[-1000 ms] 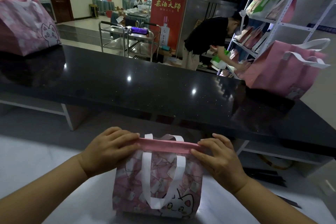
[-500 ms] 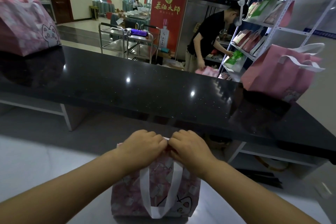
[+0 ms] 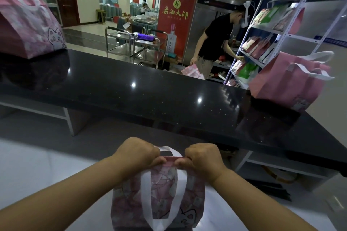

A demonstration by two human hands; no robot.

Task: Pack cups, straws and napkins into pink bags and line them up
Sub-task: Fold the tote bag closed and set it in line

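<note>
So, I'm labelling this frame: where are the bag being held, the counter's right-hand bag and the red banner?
Held bag [image 3: 163,189]: head view, patterned front.
Right-hand bag [image 3: 277,84]: head view, pink side.
Red banner [image 3: 185,39]: head view, lower red field.

The near bag [image 3: 161,193] is showing a pink patchwork of pale squares. It is carrying a plain pink band along its top, white handles, and a white cat face drawn in dark lines at its lower right corner. The left bag [image 3: 28,30] is wearing a similar mottled pink print with a white cat. The right bag [image 3: 287,80] is showing mostly plain pink, with white handles. The desk [image 3: 169,99] is gleaming black with tiny light flecks. The banner [image 3: 176,20] is showing red with yellow characters. The shelf [image 3: 281,30] is standing white, holding pink packs and a green packet [image 3: 246,71]. The person [image 3: 216,35] behind is wearing a black shirt.
</note>
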